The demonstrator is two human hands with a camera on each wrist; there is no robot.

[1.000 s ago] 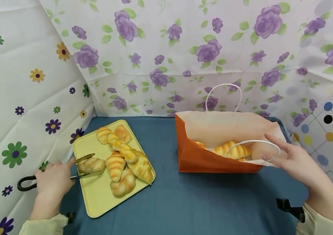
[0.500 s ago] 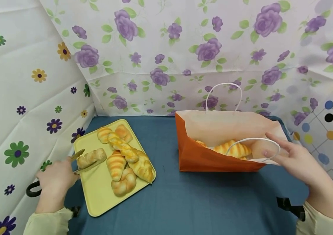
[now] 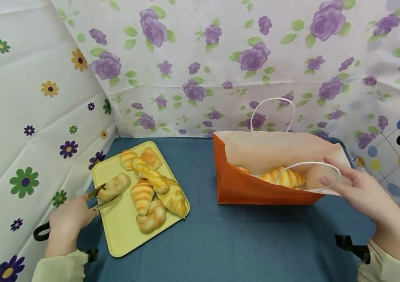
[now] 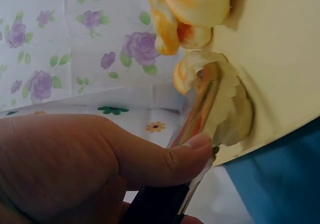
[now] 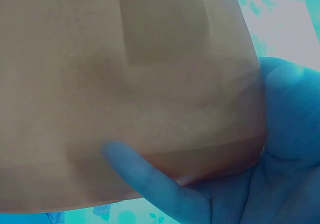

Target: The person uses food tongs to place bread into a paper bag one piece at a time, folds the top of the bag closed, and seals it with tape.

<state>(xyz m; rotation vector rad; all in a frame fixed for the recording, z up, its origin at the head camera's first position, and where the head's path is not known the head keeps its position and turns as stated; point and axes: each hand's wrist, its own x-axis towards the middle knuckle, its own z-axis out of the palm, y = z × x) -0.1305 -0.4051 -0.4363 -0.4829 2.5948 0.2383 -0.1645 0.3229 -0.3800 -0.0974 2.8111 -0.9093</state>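
My left hand (image 3: 71,219) grips black-handled tongs (image 3: 105,203) at the left edge of a yellow tray (image 3: 117,239). Between the tongs' arms lies a pale bread roll (image 3: 117,185), slanted on the tray. In the left wrist view the thumb (image 4: 185,156) lies along the tongs' upper arm, and a scalloped blade covers part of the roll. Over at the right, my right hand (image 3: 360,192) holds the side of an orange paper bag (image 3: 263,192), its thumb inside the mouth. The right wrist view shows the bag's side between thumb (image 5: 155,181) and palm; the other fingers are hidden.
Several other breads crowd the tray's right half, among them a striped roll (image 3: 141,196), a twisted loaf (image 3: 150,174) and a knotted roll (image 3: 151,216). Inside the bag shows a striped bread (image 3: 284,178). White handles (image 3: 272,98) rise from the bag. Patterned cloth walls surround the blue table (image 3: 207,243).
My left hand and the tongs have shifted right, and the pale roll has turned, its far end now up and to the right. The right hand keeps its hold on the bag.
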